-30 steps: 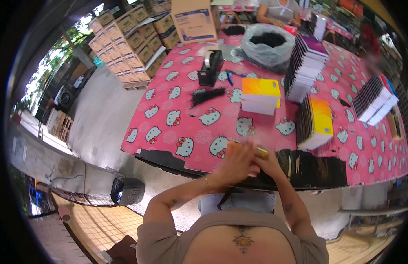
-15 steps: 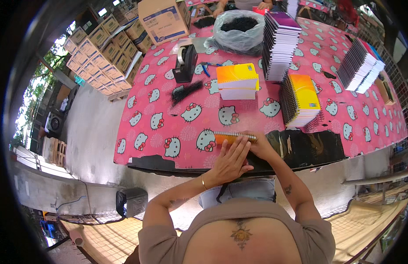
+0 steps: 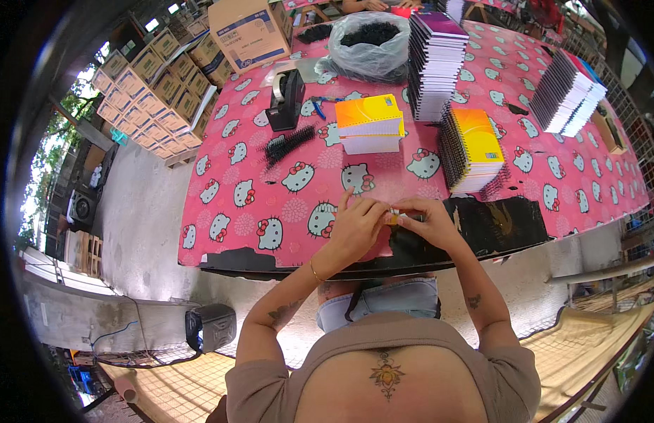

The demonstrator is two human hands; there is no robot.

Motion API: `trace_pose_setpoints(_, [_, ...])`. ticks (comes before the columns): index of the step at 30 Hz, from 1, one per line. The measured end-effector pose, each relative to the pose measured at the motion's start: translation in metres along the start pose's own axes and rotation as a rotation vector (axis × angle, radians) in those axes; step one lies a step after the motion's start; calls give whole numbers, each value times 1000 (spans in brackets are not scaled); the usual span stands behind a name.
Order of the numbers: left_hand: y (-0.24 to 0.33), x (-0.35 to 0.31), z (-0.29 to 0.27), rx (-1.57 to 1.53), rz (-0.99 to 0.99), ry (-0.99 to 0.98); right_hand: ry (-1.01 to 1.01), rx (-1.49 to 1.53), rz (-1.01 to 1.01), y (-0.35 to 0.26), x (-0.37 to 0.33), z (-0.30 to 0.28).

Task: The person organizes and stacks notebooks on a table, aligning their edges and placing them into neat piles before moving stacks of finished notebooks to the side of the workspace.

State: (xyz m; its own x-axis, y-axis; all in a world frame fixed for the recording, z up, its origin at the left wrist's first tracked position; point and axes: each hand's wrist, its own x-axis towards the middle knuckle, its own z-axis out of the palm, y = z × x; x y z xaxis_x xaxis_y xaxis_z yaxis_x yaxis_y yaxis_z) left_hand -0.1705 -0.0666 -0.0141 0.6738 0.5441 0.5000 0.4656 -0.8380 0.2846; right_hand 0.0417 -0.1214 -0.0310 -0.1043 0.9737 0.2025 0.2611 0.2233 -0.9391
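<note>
Yellow notebook [image 3: 392, 219] is pinched between left hand [image 3: 356, 227] and right hand [image 3: 428, 221], fingers curled; long axis mostly hidden.

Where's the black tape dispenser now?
Head view, left of centre on the pink table: the black tape dispenser stands just beyond the black wiry bundle, left of the blue-handled tool.

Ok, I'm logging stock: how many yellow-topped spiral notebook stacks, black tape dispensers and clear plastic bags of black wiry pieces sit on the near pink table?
Yellow-topped spiral notebook stacks: 2
Black tape dispenser: 1
Clear plastic bag: 1
Total: 4
</note>
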Motion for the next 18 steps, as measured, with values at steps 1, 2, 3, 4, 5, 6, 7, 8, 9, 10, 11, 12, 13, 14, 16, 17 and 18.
trace_pose_setpoints(1, [2,1,1,-6,7,21,-14,13,23,3,0,-2])
trace_pose_setpoints(2, [4,1,3,-11,13,43,-29,26,45,4,-1,-4])
trace_pose_setpoints(3, [5,1,2,-14,20,64,-32,50,46,3,0,-4])
trace_pose_setpoints(4, [6,1,2,-14,4,69,-35,75,46,1,0,-4])
trace_pose_setpoints(5, [7,1,1,-14,-12,74,-39,99,47,0,1,-4])
trace_pose_setpoints(6, [9,2,2,-16,-28,78,-33,94,55,2,1,-4])
trace_pose_setpoints(7, [9,1,2,-19,-22,60,-28,89,64,7,3,-5])
trace_pose_setpoints(8, [7,1,3,-22,-15,43,-23,84,73,11,5,-7])
trace_pose_setpoints(9, [6,0,3,-22,-12,23,-52,70,81,12,7,-9])
trace_pose_setpoints(10, [6,-1,3,-25,-6,25,-81,55,88,14,10,-11])
trace_pose_setpoints(11, [5,-1,4,-28,0,27,-110,41,96,15,11,-12])
trace_pose_setpoints(12, [5,0,4,-33,9,32,-119,76,71,16,14,-14])
trace_pose_setpoints(13, [5,1,4,-43,10,39,-128,110,47,17,16,-14])
trace_pose_setpoints(14, [5,1,4,-52,12,47,-136,144,21,17,17,-14])
trace_pose_setpoints(16, [5,3,1,-50,5,47,-136,105,-27,10,18,-15])
trace_pose_setpoints(17, [5,2,-1,-40,-5,35,-136,85,-51,7,18,-14])
trace_pose_setpoints(18, [8,2,-4,-30,-12,23,-115,71,-70,7,17,-13])
